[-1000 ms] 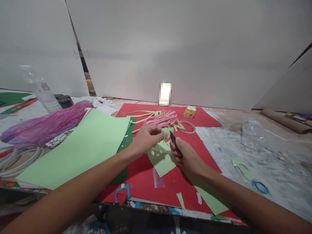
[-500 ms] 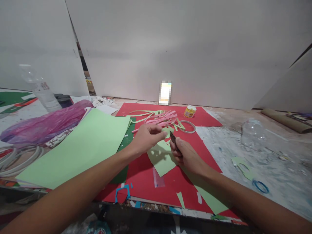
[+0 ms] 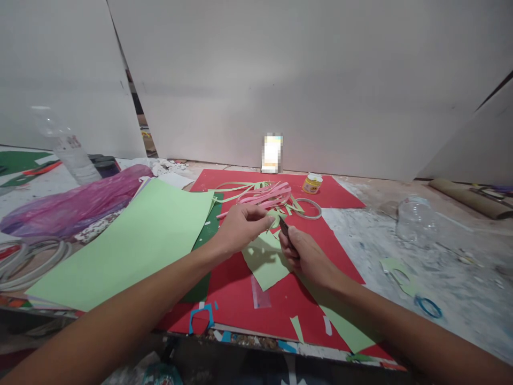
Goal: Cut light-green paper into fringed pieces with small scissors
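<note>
Left hand (image 3: 242, 230): thumb and fingertips pinched on a small light-green paper piece (image 3: 276, 218), held above the middle of the work. Right hand (image 3: 306, 251) closed round a dark, narrow tool (image 3: 284, 227), its tip right at the paper piece; kind of tool cannot be told. Hands near each other, a narrow gap between.

Containers. Yellow-labelled jar (image 3: 312, 183), white lid on, upright on the far red sheet; contents hidden. Clear plastic bottle (image 3: 76, 158) stands at far left; fill cannot be told. A clear plastic container (image 3: 417, 220) sits at right, contents unclear. Pink-purple plastic bag (image 3: 84, 203) lies crumpled behind the big light-green sheet (image 3: 132, 246); contents hidden.

Edges and room. Near red sheet (image 3: 236, 289) reaches the table's front edge, paper scraps along it. A smaller light-green sheet (image 3: 266, 262) lies below the hands, their shadow on it. Big green sheet bounds the left side. Pink paper strips (image 3: 272, 195) heap just beyond the left hand, beside a pale ring (image 3: 320, 210). Widest room is rightward: paint-smeared whitish surface (image 3: 352, 251), with a cut-out green scrap (image 3: 409, 289) and blue ring (image 3: 419, 302) farther out.
</note>
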Action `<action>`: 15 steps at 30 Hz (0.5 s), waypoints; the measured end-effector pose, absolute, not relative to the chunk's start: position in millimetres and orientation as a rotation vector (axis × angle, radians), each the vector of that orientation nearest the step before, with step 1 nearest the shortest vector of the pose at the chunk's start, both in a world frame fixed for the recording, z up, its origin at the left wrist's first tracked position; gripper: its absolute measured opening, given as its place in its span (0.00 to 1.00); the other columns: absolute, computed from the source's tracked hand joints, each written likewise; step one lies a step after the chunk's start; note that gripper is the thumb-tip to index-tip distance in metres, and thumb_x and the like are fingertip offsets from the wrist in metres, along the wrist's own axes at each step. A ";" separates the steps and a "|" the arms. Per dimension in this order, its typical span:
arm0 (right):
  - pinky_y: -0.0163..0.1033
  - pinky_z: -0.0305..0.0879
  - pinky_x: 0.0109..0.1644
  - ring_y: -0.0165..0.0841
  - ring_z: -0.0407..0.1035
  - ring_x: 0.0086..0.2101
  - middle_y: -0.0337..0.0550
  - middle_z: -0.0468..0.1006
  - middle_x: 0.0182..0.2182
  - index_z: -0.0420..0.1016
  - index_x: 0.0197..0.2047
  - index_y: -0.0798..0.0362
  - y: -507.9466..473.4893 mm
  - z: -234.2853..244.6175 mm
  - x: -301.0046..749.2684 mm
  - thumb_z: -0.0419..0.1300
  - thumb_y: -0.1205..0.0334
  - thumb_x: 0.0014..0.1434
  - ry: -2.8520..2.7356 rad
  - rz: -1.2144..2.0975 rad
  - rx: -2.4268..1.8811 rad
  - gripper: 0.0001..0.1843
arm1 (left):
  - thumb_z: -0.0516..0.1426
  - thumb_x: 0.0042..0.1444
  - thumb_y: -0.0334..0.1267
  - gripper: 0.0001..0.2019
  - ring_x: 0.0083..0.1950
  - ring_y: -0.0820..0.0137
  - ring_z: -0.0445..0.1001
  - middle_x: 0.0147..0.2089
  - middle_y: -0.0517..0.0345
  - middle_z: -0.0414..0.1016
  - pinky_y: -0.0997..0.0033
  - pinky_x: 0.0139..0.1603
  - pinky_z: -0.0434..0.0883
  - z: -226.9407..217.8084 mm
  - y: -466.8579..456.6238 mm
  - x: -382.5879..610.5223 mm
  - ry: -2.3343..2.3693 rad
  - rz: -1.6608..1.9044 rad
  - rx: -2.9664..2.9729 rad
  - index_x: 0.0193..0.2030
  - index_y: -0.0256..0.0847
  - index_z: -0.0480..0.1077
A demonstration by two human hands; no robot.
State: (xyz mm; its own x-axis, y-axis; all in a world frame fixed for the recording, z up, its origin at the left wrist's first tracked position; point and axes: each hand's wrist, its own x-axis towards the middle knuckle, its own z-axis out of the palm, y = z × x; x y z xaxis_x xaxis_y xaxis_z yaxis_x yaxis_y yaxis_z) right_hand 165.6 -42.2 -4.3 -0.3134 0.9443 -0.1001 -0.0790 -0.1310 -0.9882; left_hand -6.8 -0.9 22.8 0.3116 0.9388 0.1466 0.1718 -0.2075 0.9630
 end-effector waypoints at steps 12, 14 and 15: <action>0.34 0.41 0.24 0.26 0.43 0.22 0.32 0.51 0.22 0.57 0.29 0.51 -43.5 -5.2 166.2 0.47 0.42 0.65 -1.300 1.566 -1.038 0.22 | 0.58 0.55 0.43 0.13 0.23 0.77 0.57 0.20 0.64 0.61 0.74 0.24 0.55 27.8 -4.2 -4.8 1.010 0.992 1.632 0.24 0.38 0.71; 0.34 0.41 0.24 0.26 0.43 0.22 0.32 0.51 0.22 0.57 0.29 0.51 -43.2 -5.2 166.0 0.47 0.42 0.65 -1.298 1.562 -1.043 0.22 | 0.58 0.55 0.43 0.13 0.23 0.77 0.58 0.21 0.64 0.62 0.74 0.24 0.55 27.0 -4.0 -5.0 1.009 0.993 1.631 0.24 0.37 0.71; 0.33 0.41 0.24 0.26 0.43 0.22 0.32 0.51 0.23 0.57 0.29 0.51 -43.1 -5.0 166.0 0.47 0.42 0.66 -1.298 1.556 -1.044 0.22 | 0.58 0.55 0.43 0.13 0.23 0.77 0.59 0.21 0.64 0.62 0.74 0.24 0.56 26.8 -4.0 -5.1 1.012 0.996 1.627 0.25 0.37 0.71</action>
State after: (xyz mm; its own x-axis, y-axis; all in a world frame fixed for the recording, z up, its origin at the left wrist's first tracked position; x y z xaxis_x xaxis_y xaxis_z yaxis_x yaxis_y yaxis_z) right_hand 166.0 -43.1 -5.0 -0.3045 0.9488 -0.0838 -0.0881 -0.1156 -0.9894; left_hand -5.1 -4.0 26.8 0.3273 0.9328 0.1505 0.1658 -0.2136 0.9628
